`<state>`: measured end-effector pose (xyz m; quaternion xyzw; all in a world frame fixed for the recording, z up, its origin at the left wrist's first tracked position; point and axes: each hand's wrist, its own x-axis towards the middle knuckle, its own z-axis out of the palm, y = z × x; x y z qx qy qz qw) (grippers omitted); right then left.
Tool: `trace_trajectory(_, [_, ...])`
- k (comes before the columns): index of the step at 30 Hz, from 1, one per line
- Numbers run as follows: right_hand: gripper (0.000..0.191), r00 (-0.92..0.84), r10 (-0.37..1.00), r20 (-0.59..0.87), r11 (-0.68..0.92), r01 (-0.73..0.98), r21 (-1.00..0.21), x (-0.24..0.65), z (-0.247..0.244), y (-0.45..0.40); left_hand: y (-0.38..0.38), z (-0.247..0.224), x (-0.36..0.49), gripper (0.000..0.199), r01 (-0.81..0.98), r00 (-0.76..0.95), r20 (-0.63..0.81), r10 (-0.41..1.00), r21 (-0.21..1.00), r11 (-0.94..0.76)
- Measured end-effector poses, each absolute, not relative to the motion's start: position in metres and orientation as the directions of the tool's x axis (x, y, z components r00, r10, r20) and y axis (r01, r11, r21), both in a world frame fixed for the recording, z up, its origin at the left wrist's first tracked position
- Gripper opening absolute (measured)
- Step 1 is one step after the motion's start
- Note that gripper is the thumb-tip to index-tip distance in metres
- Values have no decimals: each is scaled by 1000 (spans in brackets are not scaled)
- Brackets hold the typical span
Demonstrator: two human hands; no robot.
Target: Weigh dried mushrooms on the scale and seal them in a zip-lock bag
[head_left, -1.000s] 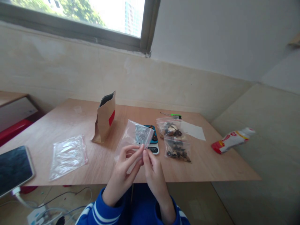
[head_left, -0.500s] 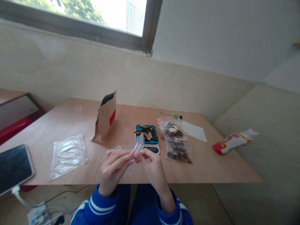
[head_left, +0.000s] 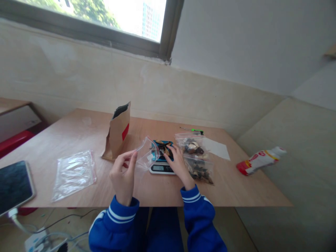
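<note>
My left hand (head_left: 124,175) is closed, thumb and fingers pinching the edge of a clear zip bag (head_left: 143,159). The bag's mouth is spread beside a small kitchen scale (head_left: 162,168) with a blue platform and a display. Dark and tan dried pieces (head_left: 160,145), perhaps mushroom slices, lie on the platform. Above them my right hand (head_left: 178,161) reaches in from the right, thumb and fingers apart, fingertips at the pieces. Two filled zip bags, an upper one (head_left: 193,145) and a lower one (head_left: 201,169), lie right of the scale; my right hand partly covers the lower bag.
A brown paper pouch (head_left: 117,134) stands open behind my left hand. Flat clear bags (head_left: 75,173) and a phone (head_left: 16,185) with a cable lie on the left. At the right are a white paper (head_left: 216,148), a green-handled tool (head_left: 196,131) and a red-and-white bottle (head_left: 259,161).
Both hands were together on the zip bag. My right hand has let go and moved forward to the dried pieces; the left has shifted slightly, and the bag's mouth is spread wider.
</note>
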<state>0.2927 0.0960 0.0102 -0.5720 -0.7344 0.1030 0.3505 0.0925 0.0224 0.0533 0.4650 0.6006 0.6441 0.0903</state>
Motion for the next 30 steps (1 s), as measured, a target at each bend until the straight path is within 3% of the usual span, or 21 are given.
trace_trajectory(5, [41,-171,915,365,351,782,-516,299,-10,104,27,37,87,22,558,-391,513,764,792,-246])
trace_trajectory(9, [38,-113,916,384,343,716,-608,299,-8,106,29,28,87,19,529,-299,474,828,805,-270])
trace_trajectory(15, [31,43,922,385,287,593,-753,298,-1,104,27,23,88,15,449,-360,379,853,871,-198])
trace_trajectory(20, [35,147,933,329,260,358,-897,289,16,98,25,21,87,12,446,-370,434,821,859,-252])
trace_trajectory(25, [37,-6,964,267,265,139,-954,260,57,77,24,21,94,14,425,-327,406,854,870,-251])
trace_trajectory(30, [31,-123,942,312,335,393,-856,229,83,53,23,18,101,11,415,-323,448,834,859,-301])
